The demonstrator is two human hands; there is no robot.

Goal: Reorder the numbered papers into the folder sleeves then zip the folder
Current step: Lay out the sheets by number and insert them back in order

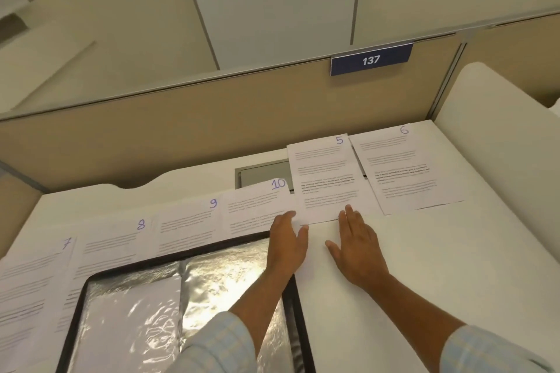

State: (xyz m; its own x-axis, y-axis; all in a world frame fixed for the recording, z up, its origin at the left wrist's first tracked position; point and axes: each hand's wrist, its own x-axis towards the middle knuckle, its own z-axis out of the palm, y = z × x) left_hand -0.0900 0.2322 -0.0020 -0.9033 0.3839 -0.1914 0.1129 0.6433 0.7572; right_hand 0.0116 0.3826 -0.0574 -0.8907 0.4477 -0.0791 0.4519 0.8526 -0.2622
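An open black-edged folder (pixel 295 306) with shiny clear sleeves (pixel 136 312) lies at the desk's near left. Printed papers numbered 7 (pixel 27 275), 8 (pixel 112 245), 9 (pixel 188 224) and 10 (pixel 257 206) fan along its far edge. Paper 5 (pixel 325 179) and paper 6 (pixel 403 166) lie farther right. My left hand (pixel 286 244) rests flat, fingertips at the corner where papers 10 and 5 meet. My right hand (pixel 356 244) lies flat on the desk, fingertips touching the near edge of paper 5. Neither hand grips anything.
The white desk (pixel 439 266) is bounded at the back by a beige partition (pixel 181 136) bearing a blue "137" tag (pixel 371 60). A grey cable hatch (pixel 263 174) sits behind paper 10. A raised white surface (pixel 500 136) stands at the right.
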